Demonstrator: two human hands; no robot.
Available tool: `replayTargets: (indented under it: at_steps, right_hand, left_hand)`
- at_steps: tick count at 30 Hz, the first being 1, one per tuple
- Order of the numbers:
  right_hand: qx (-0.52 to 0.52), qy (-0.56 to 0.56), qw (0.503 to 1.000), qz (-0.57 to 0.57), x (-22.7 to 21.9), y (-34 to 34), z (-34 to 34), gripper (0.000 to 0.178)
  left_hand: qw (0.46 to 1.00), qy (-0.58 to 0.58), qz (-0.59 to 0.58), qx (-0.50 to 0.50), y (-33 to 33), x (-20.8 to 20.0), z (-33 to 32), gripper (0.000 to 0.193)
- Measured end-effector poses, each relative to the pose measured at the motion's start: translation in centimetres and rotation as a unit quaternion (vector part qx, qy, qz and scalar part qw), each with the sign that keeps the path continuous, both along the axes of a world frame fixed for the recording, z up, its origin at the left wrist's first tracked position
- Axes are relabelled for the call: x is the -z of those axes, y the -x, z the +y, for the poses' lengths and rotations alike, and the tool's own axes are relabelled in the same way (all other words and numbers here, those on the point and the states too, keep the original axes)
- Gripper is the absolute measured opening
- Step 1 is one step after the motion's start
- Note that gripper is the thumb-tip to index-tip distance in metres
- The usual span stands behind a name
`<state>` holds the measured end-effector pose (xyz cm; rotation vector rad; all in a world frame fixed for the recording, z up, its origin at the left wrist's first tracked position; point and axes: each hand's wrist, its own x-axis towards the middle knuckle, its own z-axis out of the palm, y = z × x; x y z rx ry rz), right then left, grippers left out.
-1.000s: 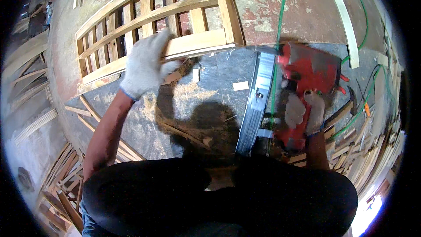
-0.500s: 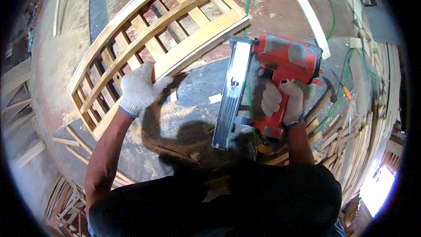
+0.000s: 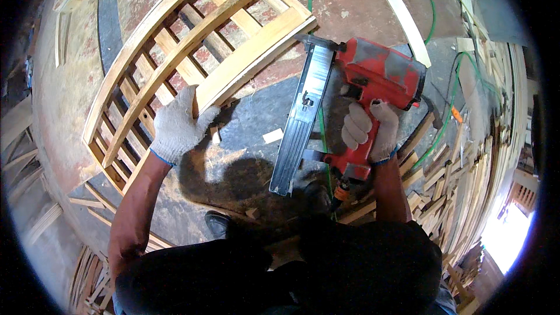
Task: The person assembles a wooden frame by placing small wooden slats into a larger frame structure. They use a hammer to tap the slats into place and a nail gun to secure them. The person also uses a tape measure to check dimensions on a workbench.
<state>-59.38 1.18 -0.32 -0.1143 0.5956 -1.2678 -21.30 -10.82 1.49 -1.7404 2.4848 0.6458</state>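
Observation:
My left hand (image 3: 178, 128), in a pale knitted glove with a blue cuff, grips the near rail of a slatted wooden frame (image 3: 251, 61) with curved long bars. The thumb sticks out to the right and the fingertips are partly hidden by the wood. In my right hand (image 3: 371, 131), gloved the same way, is the handle of a red and grey nail gun (image 3: 382, 73). Its long metal magazine (image 3: 302, 119) slants down on the left side. The gun's nose is close to the frame's right end; whether they touch I cannot tell.
A green hose (image 3: 433, 14) curves across the floor beside a long white strip (image 3: 402, 17). A hammer (image 3: 417, 133) and an orange-handled tool (image 3: 457, 115) lie to the right, near stacked wood strips (image 3: 449, 192). A small wood scrap (image 3: 272, 136) and my shoe (image 3: 217, 223) are below.
Both hands, the frame and the nail gun appear slightly further left, as does the floor around them. The gun's magazine slants more, and my shoe has come into view.

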Motion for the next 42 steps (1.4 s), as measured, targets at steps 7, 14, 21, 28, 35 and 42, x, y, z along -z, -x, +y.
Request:
replayTargets:
  at_steps: [7,14,21,28,35,42]
  right_hand:
    - [0.006,-0.022,0.999,0.028,0.3,-1.0,0.3,0.057]
    - [-0.013,-0.002,1.000,-0.003,2.5,-2.3,0.8,0.039]
    - [-0.142,-0.043,0.989,-0.001,0.3,-5.5,1.8,0.038]
    - [-0.133,-0.076,0.988,-0.027,0.2,-7.8,2.7,0.036]
    - [-0.122,-0.050,0.991,0.010,-0.2,-7.2,2.2,0.044]
    - [-0.141,-0.040,0.989,0.008,0.7,-7.7,2.6,0.045]
  left_hand:
    - [1.000,0.001,-0.015,0.012,-0.5,-0.2,-0.1,0.058]
    - [0.999,-0.015,-0.050,-0.002,0.1,-0.9,-0.4,0.059]
    - [1.000,0.011,-0.026,-0.001,-0.4,-0.4,0.0,0.062]
    - [0.998,-0.023,-0.050,-0.006,-0.1,-1.2,-0.1,0.061]
    - [0.999,-0.009,-0.035,0.005,-0.8,-0.5,-0.1,0.062]
    - [0.999,-0.021,-0.047,0.009,-0.5,-0.6,-0.4,0.063]
